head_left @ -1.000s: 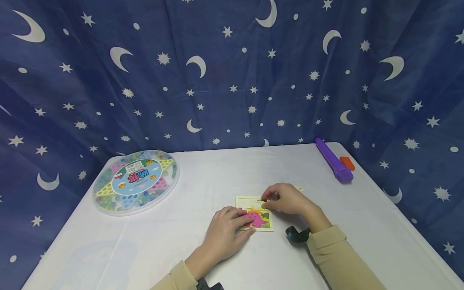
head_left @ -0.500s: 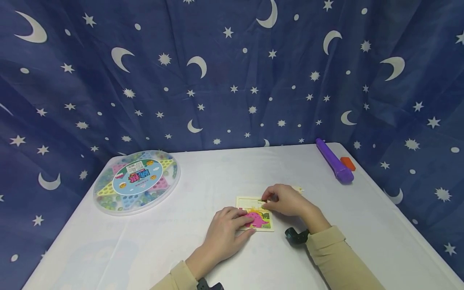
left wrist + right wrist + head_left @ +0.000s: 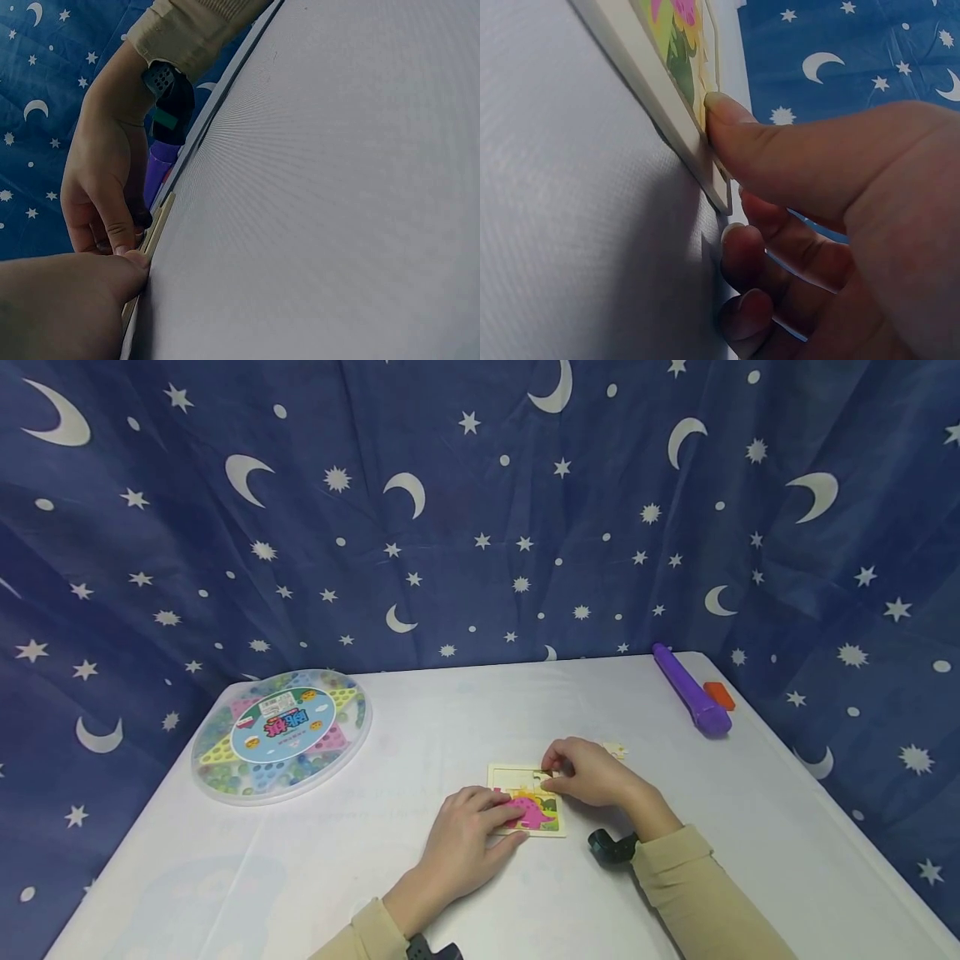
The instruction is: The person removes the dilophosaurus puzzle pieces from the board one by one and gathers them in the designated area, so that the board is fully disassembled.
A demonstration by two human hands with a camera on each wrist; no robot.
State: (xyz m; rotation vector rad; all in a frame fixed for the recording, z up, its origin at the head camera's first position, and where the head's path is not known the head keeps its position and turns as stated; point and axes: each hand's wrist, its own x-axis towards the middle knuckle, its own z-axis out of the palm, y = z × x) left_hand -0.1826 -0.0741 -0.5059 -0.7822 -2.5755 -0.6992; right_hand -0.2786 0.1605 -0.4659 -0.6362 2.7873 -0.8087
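A small framed puzzle board [image 3: 558,818] with a pink dinosaur picture lies flat on the white table. My left hand [image 3: 465,843] rests on its left part, fingers spread over the picture and thumb by the near edge. At the board's upper right corner, my right hand [image 3: 596,775] pinches a small pale puzzle piece [image 3: 541,779] between thumb and fingers. The right wrist view has the right thumb [image 3: 780,161] against the board's corner [image 3: 679,131], the other fingers curled beside it; the piece is hidden there. In the left wrist view the board [image 3: 159,229] shows edge-on.
Behind the right hand lies a loose pale puzzle piece [image 3: 616,749]. A round game box [image 3: 281,737] is at the left. Toward the back right are a purple microphone-shaped object [image 3: 692,691] and an orange block [image 3: 719,695]. A blue curtain [image 3: 450,510] hangs behind the table.
At the board's upper right corner, the piece by my right fingertips shows paler, with less dark green. Both hands stay almost in place.
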